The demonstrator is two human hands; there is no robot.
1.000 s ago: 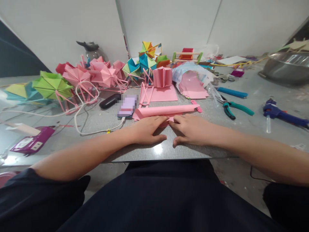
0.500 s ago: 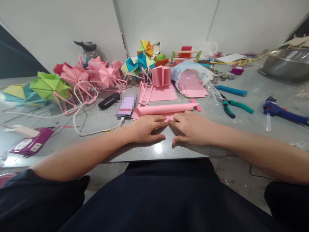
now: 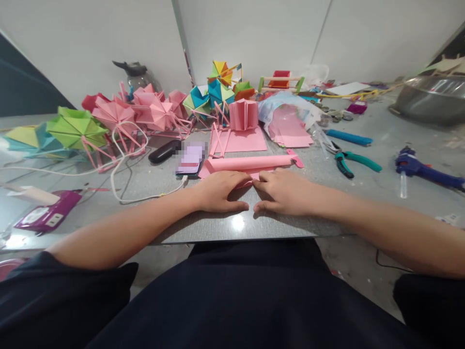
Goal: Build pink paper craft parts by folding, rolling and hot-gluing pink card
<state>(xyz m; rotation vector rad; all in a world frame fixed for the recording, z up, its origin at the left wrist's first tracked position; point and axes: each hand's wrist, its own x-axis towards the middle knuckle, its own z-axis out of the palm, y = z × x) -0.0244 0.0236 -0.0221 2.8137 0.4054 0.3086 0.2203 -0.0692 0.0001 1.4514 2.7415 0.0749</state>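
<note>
A sheet of pink paper (image 3: pixel 250 163) lies on the grey table in front of me, its far part curled over into a roll. My left hand (image 3: pixel 221 191) rests on the near left part of the sheet, palm down, thumb held apart from the fingers. Opposite it, my right hand (image 3: pixel 285 191) presses on the near right part with fingers stretched out and thumb apart. The fingertips of both hands almost meet at the paper's near edge, which they partly cover. A pink cutter knife (image 3: pixel 297 159) lies by the roll's right end.
Behind the sheet stand a pink folded paper piece (image 3: pixel 243 115) and a bag of pink sheets (image 3: pixel 290 121). Pliers (image 3: pixel 358 159) and a blue glue gun (image 3: pixel 417 167) lie right. Left are a phone (image 3: pixel 189 159), a white cable (image 3: pixel 116 182) and several paper wheels (image 3: pixel 78 128).
Both hands have shifted very slightly on the paper. My right thumb has moved a little left, closer to my left thumb. The sheet and its roll look about the same.
</note>
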